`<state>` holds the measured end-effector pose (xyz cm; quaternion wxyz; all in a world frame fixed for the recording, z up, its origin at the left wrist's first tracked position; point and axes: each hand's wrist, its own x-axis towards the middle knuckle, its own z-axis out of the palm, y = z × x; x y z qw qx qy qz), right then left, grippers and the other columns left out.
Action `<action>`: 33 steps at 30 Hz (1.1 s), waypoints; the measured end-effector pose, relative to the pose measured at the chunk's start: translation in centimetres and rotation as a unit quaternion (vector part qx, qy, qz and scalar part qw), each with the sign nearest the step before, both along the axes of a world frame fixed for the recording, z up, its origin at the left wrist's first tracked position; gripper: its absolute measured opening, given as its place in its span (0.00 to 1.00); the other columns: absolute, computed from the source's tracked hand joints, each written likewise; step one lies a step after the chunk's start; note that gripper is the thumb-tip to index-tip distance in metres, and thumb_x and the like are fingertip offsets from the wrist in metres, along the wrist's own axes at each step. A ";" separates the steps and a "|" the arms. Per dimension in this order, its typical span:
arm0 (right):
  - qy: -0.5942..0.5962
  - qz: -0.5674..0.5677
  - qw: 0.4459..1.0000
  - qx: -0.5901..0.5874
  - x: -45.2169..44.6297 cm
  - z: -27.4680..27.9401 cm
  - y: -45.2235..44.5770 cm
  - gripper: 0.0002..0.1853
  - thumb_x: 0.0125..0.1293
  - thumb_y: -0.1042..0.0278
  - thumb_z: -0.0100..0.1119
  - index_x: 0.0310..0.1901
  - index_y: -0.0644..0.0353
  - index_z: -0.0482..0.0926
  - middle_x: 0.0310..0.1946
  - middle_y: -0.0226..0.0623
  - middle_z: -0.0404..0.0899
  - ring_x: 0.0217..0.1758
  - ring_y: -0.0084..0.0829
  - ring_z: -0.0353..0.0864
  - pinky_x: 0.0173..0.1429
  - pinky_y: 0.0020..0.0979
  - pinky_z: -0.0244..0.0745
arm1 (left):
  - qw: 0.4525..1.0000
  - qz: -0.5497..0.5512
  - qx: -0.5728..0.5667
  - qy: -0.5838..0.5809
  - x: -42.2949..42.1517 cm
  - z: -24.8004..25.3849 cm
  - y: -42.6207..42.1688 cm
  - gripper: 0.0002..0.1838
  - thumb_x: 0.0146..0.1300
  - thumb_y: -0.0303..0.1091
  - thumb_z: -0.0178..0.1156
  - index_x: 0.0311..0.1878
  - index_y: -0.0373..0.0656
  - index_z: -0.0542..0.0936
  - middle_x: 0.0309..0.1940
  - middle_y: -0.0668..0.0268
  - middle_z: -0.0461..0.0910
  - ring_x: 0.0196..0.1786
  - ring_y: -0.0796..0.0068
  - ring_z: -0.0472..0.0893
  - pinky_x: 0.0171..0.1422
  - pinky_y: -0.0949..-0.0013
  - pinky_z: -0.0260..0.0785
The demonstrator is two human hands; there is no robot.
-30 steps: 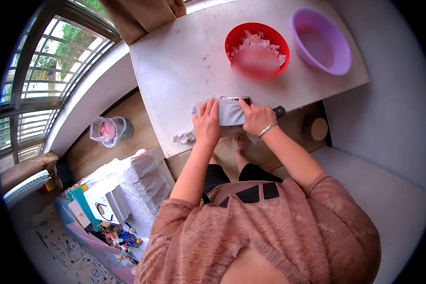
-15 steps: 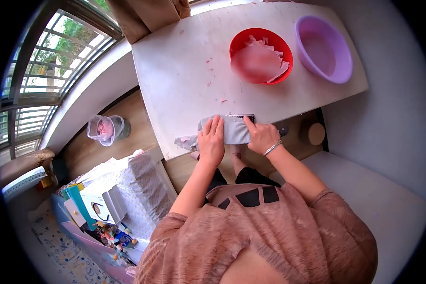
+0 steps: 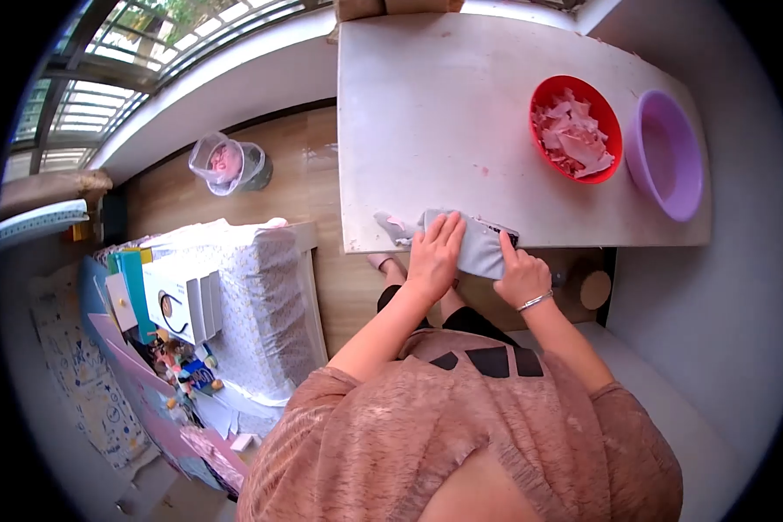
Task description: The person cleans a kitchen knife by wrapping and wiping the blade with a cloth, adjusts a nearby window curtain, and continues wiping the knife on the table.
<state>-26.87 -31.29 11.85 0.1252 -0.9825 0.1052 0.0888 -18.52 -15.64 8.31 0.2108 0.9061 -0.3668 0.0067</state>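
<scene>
White table [image 3: 418, 122]: red bowl [image 3: 612, 120], purple basin [image 3: 692, 170] beyond grey cloth [image 3: 480, 250]; left hand [image 3: 435, 259] flat on it, right hand [image 3: 524, 278] half-curled, hold unclear.

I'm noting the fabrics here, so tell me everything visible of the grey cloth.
The grey cloth is pale and wrinkled, and looks like soft fabric. It lies at the near edge of the white table, extending past it toward the person. The left hand lies across it; the right hand touches its right end, index finger beside a dark strip.
</scene>
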 end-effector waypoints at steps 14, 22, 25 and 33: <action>-0.025 0.016 1.000 0.007 2.4 -0.5 -1.1 0.34 0.38 0.70 0.54 0.56 0.54 0.67 0.24 0.44 0.77 0.26 0.44 0.78 0.34 0.42 0.75 | 0.998 0.018 0.016 -0.051 1.2 -0.2 -0.5 0.22 0.49 0.25 0.48 0.51 0.42 0.73 0.54 0.65 0.71 0.55 0.65 0.69 0.46 0.65 0.62; -0.020 -0.014 1.000 -0.017 9.9 -0.8 -3.7 0.33 0.42 0.68 0.54 0.57 0.58 0.65 0.26 0.44 0.77 0.28 0.43 0.79 0.35 0.41 0.75 | 0.998 0.029 -0.021 -0.049 9.7 -0.9 -4.2 0.22 0.49 0.25 0.49 0.51 0.43 0.73 0.56 0.67 0.70 0.57 0.67 0.68 0.45 0.62 0.62; -0.004 -0.037 0.999 -0.008 10.1 -0.3 -3.3 0.32 0.43 0.68 0.53 0.57 0.58 0.64 0.26 0.44 0.78 0.30 0.42 0.79 0.36 0.41 0.75 | 0.999 0.006 -0.023 -0.030 10.6 -0.6 -4.1 0.21 0.50 0.25 0.48 0.51 0.43 0.73 0.55 0.66 0.71 0.57 0.67 0.68 0.48 0.62 0.62; 0.006 -0.055 0.998 0.029 5.4 -0.5 -1.3 0.37 0.36 0.71 0.55 0.58 0.53 0.66 0.27 0.46 0.77 0.27 0.47 0.77 0.34 0.43 0.74 | 0.998 -0.042 0.013 -0.042 6.4 0.1 -1.6 0.22 0.51 0.27 0.49 0.53 0.43 0.72 0.56 0.67 0.70 0.56 0.68 0.69 0.41 0.65 0.61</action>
